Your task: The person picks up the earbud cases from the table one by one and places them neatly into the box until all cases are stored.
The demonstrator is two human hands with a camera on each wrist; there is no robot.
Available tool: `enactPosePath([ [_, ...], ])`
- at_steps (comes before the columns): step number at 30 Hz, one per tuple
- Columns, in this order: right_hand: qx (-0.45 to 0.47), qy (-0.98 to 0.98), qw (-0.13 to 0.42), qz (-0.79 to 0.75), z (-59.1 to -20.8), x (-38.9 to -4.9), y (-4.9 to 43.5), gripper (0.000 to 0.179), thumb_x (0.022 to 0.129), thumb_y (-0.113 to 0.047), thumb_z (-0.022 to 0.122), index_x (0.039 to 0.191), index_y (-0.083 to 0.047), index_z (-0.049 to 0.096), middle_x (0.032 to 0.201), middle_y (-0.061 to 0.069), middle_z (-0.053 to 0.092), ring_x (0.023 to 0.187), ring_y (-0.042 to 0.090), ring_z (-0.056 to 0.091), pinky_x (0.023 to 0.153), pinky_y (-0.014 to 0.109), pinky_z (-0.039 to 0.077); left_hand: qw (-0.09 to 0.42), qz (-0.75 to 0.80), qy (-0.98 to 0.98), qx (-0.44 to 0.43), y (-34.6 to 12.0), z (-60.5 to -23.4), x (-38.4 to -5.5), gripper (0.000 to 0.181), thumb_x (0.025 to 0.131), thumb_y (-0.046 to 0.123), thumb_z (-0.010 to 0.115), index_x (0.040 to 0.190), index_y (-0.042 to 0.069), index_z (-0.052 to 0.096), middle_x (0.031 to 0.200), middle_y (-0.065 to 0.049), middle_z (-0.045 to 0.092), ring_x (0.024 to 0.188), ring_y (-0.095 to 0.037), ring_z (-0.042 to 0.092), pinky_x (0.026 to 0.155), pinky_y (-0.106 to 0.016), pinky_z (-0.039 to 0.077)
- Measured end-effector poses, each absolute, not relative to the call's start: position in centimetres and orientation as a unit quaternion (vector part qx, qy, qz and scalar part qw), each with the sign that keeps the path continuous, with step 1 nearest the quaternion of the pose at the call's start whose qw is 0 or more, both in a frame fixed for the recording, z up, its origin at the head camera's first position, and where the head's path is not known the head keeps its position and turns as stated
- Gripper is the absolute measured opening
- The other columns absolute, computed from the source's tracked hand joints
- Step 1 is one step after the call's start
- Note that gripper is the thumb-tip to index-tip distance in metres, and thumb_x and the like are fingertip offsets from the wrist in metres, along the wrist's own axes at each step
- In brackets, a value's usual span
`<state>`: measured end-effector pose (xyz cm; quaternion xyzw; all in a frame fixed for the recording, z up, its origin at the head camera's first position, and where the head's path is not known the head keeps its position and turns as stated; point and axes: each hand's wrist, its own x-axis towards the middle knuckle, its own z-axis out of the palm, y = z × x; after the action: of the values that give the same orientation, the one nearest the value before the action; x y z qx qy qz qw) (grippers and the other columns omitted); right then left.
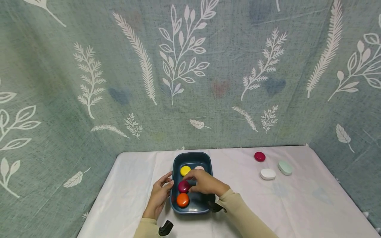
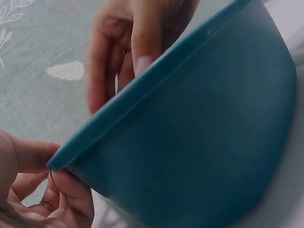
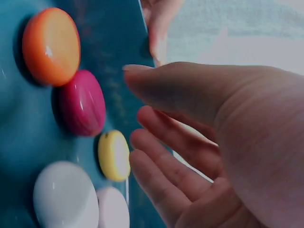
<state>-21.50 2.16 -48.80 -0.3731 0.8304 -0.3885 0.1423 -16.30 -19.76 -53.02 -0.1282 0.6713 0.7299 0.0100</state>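
My left hand (image 1: 158, 197) pinches the rim of a dark blue oblong tray (image 1: 190, 211) at its left side, thumb above and fingers below in the left wrist view. Over the tray's middle, my right hand (image 1: 206, 182) holds nothing, its thumb and fingers apart in the right wrist view. Its fingertips are close to a magenta glossy oval piece (image 1: 184, 186). An orange piece (image 1: 183, 200) lies nearest me in the tray, a yellow one (image 1: 185, 171) farther back. Beside the yellow is a pale pink piece (image 1: 199, 168). A white piece (image 3: 66, 197) shows in the right wrist view; the hand hides it from the head camera.
To the right on the white cloth (image 1: 297, 205) lie a dark red oval piece (image 1: 260, 156), a white piece (image 1: 268, 174) and a mint green one (image 1: 285, 168). A grey-green curtain (image 1: 220, 109) with white leaf prints rises behind the table.
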Motion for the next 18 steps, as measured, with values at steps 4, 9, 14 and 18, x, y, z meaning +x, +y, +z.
enactPosePath([
  [4, -0.339, 0.829, 0.107, -0.432, -48.9, -21.2, 4.0, 0.035, 0.091, 0.0, 0.078, 0.126, 0.004, 0.072, 0.126, 0.019, 0.07, 0.116, 0.041, 0.067, 0.103, 0.054, 0.054, 0.012, 0.726, 0.674, -0.134, -19.8, -53.0, -16.3, 0.049, 0.103, 0.001, 0.062, 0.152, -0.004, 0.052, 0.112, -0.008, 0.051, 0.07, -0.012, 0.05, 0.06, -0.02, 0.043],
  [9, -0.282, 0.831, 0.045, -0.478, -49.0, -20.6, 6.8, 0.035, 0.093, 0.002, 0.076, 0.128, 0.002, 0.07, 0.126, 0.02, 0.069, 0.118, 0.042, 0.067, 0.103, 0.055, 0.053, 0.019, 0.713, 0.686, -0.145, -19.8, -52.9, -16.3, 0.05, 0.105, 0.004, 0.061, 0.154, -0.001, 0.052, 0.116, -0.009, 0.051, 0.072, -0.013, 0.05, 0.061, -0.021, 0.043],
  [14, -0.237, 0.837, -0.011, -0.492, -49.0, -20.0, 9.4, 0.035, 0.092, 0.005, 0.076, 0.126, 0.003, 0.071, 0.124, 0.019, 0.07, 0.116, 0.039, 0.068, 0.102, 0.051, 0.054, 0.019, 0.708, 0.691, -0.146, -19.8, -52.7, -16.2, 0.049, 0.105, 0.003, 0.06, 0.153, -0.002, 0.052, 0.115, -0.009, 0.052, 0.072, -0.014, 0.05, 0.061, -0.022, 0.043],
  [18, -0.206, 0.842, -0.036, -0.497, -49.4, -19.6, 11.5, 0.035, 0.09, 0.007, 0.077, 0.125, 0.003, 0.072, 0.123, 0.017, 0.071, 0.114, 0.042, 0.069, 0.101, 0.051, 0.055, 0.021, 0.712, 0.687, -0.146, -19.7, -52.8, -16.3, 0.049, 0.104, 0.001, 0.061, 0.152, -0.003, 0.052, 0.111, -0.008, 0.054, 0.072, -0.013, 0.051, 0.061, -0.022, 0.044],
])
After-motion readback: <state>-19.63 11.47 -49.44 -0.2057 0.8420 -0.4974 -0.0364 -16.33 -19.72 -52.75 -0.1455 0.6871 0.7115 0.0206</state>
